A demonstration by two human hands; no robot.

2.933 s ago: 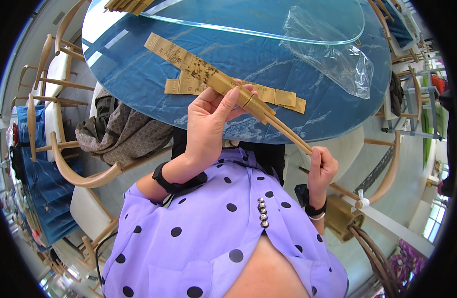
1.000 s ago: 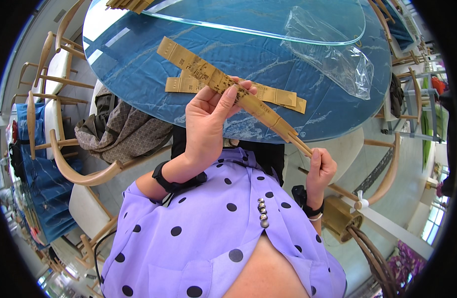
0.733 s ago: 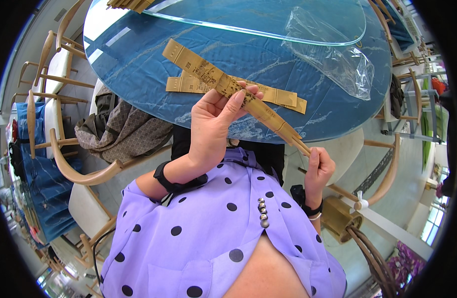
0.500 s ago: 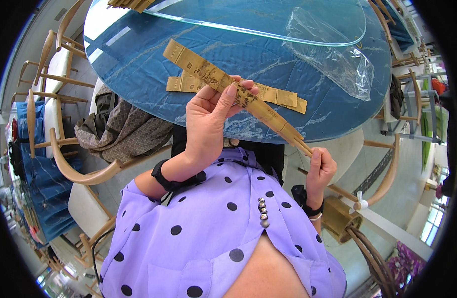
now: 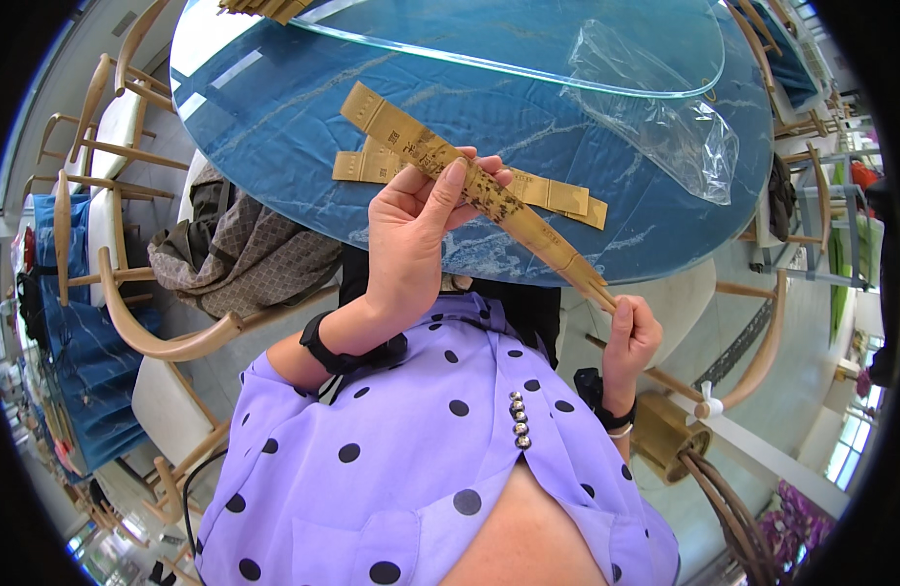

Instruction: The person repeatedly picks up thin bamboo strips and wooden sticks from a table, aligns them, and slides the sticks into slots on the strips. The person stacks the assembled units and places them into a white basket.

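Observation:
In front of me I hold a long gold paper sleeve (image 5: pixel 411 140), the kind used for chopsticks, with dark print and a speckled pattern. My left hand (image 5: pixel 411 220) grips its middle, thumb on top and fingers behind. At the lower right, my right hand (image 5: pixel 631 342) pinches a narrow stick-like end (image 5: pixel 599 296) at the sleeve's tip; whether it is separate from the paper I cannot tell. Beneath, on the blue table (image 5: pixel 303 127), more flat gold sleeves (image 5: pixel 572 198) lie crossed, partly hidden by my left hand and the held one.
A raised glass disc (image 5: pixel 528 78) covers the table's far part, with a stack of gold sleeves (image 5: pixel 264 8) at its left. A crumpled clear plastic bag (image 5: pixel 675 146) lies right. Wooden chairs (image 5: pixel 167 342) stand around; a patterned bag (image 5: pixel 245 259) rests on one at left.
The held sleeve has shifted slightly right and down in view, along with the table. Both hands keep the same grip.

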